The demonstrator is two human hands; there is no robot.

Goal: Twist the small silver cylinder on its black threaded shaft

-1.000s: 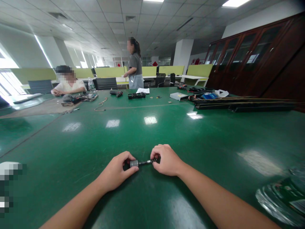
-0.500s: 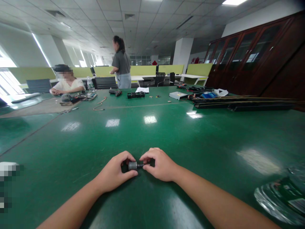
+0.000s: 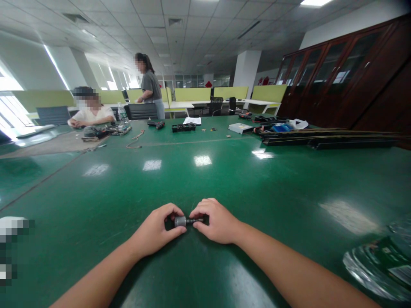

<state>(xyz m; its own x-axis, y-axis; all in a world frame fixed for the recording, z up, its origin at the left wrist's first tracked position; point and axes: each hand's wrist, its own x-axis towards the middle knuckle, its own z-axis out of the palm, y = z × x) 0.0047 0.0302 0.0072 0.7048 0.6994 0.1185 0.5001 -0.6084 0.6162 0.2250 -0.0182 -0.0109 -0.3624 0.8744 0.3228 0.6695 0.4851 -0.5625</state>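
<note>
A small grey metal cylinder (image 3: 180, 221) with a thin dark threaded shaft (image 3: 194, 221) lies sideways between my hands, low in the middle of the view. My left hand (image 3: 159, 229) curls round the cylinder end, thumb below and fingers above. My right hand (image 3: 218, 222) is at the shaft end, its thumb and fingertips closed about the shaft. Both hands rest on the glossy green table (image 3: 250, 188). The shaft's far tip is partly hidden in the right hand's curl.
A large plastic bottle (image 3: 379, 265) lies at the lower right. Across the table are a power drill (image 3: 156, 124), a black part (image 3: 183, 128), a silver box (image 3: 240, 128) and long dark rails (image 3: 289, 139). One person sits at the far left; another stands beyond the table.
The cylinder and shaft have shifted slightly right, with more of the shaft showing by my right hand. My hands have barely moved. The standing person has moved left and leans forward.
</note>
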